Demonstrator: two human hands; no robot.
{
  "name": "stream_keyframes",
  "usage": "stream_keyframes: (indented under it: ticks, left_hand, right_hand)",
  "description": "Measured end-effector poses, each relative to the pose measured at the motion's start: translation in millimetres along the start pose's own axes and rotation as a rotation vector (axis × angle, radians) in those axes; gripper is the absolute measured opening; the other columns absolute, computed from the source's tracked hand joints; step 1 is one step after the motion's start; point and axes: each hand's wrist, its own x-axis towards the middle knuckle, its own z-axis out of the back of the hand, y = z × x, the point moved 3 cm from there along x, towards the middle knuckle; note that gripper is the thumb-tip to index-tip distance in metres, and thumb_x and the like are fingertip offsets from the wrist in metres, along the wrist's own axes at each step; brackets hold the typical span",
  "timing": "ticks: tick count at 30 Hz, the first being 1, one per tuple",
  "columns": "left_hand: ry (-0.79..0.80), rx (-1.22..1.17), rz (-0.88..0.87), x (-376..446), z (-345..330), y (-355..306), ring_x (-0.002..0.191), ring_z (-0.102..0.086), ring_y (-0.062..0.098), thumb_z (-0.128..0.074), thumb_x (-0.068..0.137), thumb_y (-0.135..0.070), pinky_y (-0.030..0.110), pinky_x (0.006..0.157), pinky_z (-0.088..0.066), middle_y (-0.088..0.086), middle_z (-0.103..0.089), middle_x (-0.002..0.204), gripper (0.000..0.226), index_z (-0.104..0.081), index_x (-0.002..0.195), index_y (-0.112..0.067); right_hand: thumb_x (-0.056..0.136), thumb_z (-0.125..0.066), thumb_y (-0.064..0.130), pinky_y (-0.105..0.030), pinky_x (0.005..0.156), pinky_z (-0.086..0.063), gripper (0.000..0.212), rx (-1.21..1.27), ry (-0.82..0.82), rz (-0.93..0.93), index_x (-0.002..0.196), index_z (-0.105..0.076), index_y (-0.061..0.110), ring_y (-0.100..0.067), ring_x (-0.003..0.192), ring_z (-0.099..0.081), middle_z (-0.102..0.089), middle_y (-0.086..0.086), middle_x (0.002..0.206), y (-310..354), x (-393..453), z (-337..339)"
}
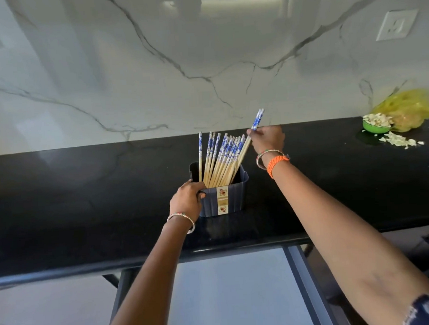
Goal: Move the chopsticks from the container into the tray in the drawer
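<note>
From my seat I see the dark blue container [221, 199] standing upright on the black worktop [87, 204], about midway between its front edge and the marble backsplash [155, 79]. A bundle of chopsticks [220, 159] with blue-and-white patterned tops stands in it, fanned and leaning toward the right. My left hand [186, 199] grips the container's near-left corner, fingers curled over the rim. My right hand [267, 138] is above and to the right of the container, pinching a chopstick pair [252, 131] near the patterned end; I think it is two sticks, though they blur together, and their lower ends still sit inside the container among the others.

A paper label [222, 200] with flower prints runs down the container's front face. Each wrist carries a bangle, and the right also has an orange band [277, 163].

Far to the right, well apart from the container, a small green bowl [375, 125] is heaped with pale peelings, a yellow plastic bag [407, 109] lies just beside it against the backsplash, and more pale scraps [399, 140] are scattered on the worktop in front. A white wall outlet [396, 25] sits high on the backsplash at right.

Below the worktop's front edge an open drawer [309, 281] shows a dark frame; the arms cover part of it.
</note>
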Motion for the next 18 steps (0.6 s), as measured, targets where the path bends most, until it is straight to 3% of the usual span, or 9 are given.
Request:
stream_keyframes:
  ticks: [3, 5, 7, 8, 10, 12, 14, 17, 18]
  left_hand:
    - [0.040, 0.100, -0.001, 2, 3, -5, 0.082, -0.060, 0.029, -0.048, 0.084, -0.005, 0.035, 0.064, -0.047, 0.006, -0.061, 0.094, 0.017, -0.060, 0.086, -0.017]
    - [0.125, 0.241, -0.075, 0, 6, -9, 0.106, -0.056, 0.030, -0.051, 0.083, -0.005, 0.040, 0.083, -0.047, 0.009, -0.060, 0.111, 0.020, -0.059, 0.096, -0.017]
    - [0.134, 0.309, -0.150, -6, 8, -10, 0.138, -0.025, 0.031, -0.054, 0.081, -0.006, 0.045, 0.103, -0.037, 0.010, -0.046, 0.136, 0.034, -0.055, 0.113, -0.017]
    - [0.103, 0.300, -0.165, -13, 12, -11, 0.143, -0.009, 0.030, -0.054, 0.080, -0.006, 0.048, 0.109, -0.029, 0.009, -0.034, 0.146, 0.043, -0.051, 0.121, -0.019]
    - [0.010, 0.211, -0.141, -38, 19, -14, 0.144, 0.006, 0.031, -0.052, 0.077, -0.002, 0.052, 0.112, -0.019, 0.006, -0.017, 0.155, 0.055, -0.045, 0.128, -0.022]
    - [-0.071, 0.097, -0.063, -69, 20, -13, 0.144, 0.007, 0.030, -0.050, 0.074, 0.002, 0.054, 0.111, -0.019, 0.004, -0.016, 0.155, 0.058, -0.046, 0.126, -0.023]
    - [-0.140, -0.061, 0.056, -113, 12, -6, 0.145, 0.001, 0.028, -0.047, 0.074, 0.006, 0.053, 0.109, -0.024, 0.004, -0.027, 0.152, 0.050, -0.054, 0.116, -0.019]
    - [-0.202, -0.364, 0.314, -197, -15, 15, 0.144, -0.015, 0.024, -0.040, 0.072, 0.016, 0.037, 0.108, -0.028, 0.008, -0.048, 0.139, 0.042, -0.064, 0.091, -0.012]
    - [-0.194, -0.408, 0.409, -228, -26, 23, 0.142, -0.020, 0.023, -0.037, 0.071, 0.017, 0.031, 0.107, -0.026, 0.010, -0.052, 0.135, 0.041, -0.064, 0.084, -0.011]
  right_hand:
    - [0.080, -0.067, 0.018, -0.048, 0.064, -0.058, 0.027, 0.108, -0.143, 0.009, 0.069, -0.070, -0.006, -0.039, 0.067, -0.069, -0.069, -0.024, 0.066, 11, 5, 25]
    - [0.081, -0.066, 0.014, -0.047, 0.068, -0.058, 0.022, 0.194, -0.239, -0.017, 0.076, -0.072, -0.007, -0.038, 0.071, -0.069, -0.071, -0.024, 0.072, 17, 3, 47]
    - [0.082, -0.066, 0.010, -0.046, 0.073, -0.059, 0.019, 0.318, -0.334, -0.068, 0.084, -0.073, -0.007, -0.035, 0.074, -0.070, -0.072, -0.023, 0.078, 20, -4, 72]
    - [0.082, -0.066, 0.009, -0.045, 0.073, -0.059, 0.018, 0.399, -0.380, -0.100, 0.085, -0.073, -0.008, -0.033, 0.073, -0.070, -0.072, -0.022, 0.077, 19, -10, 85]
    - [0.082, -0.065, 0.006, -0.037, 0.064, -0.060, 0.016, 0.611, -0.466, -0.187, 0.080, -0.070, -0.009, -0.025, 0.061, -0.066, -0.067, -0.018, 0.071, 14, -28, 112]
    - [0.083, -0.065, 0.004, -0.025, 0.049, -0.056, 0.015, 0.815, -0.487, -0.327, 0.071, -0.064, -0.004, -0.017, 0.048, -0.061, -0.062, -0.015, 0.066, 0, -56, 131]
    - [0.087, -0.063, 0.003, -0.020, 0.041, -0.052, 0.021, 1.029, -0.438, -0.504, 0.068, -0.057, -0.001, -0.013, 0.048, -0.062, -0.060, -0.014, 0.067, -29, -97, 139]
    - [0.093, -0.059, 0.014, -0.018, 0.061, -0.057, 0.013, 1.328, -0.327, -0.778, 0.084, -0.062, 0.006, -0.012, 0.077, -0.068, -0.071, -0.011, 0.090, -99, -188, 133]
    - [0.096, -0.054, 0.019, -0.015, 0.068, -0.055, 0.015, 1.408, -0.256, -0.887, 0.087, -0.062, 0.010, -0.006, 0.083, -0.068, -0.074, -0.004, 0.084, -121, -225, 128]
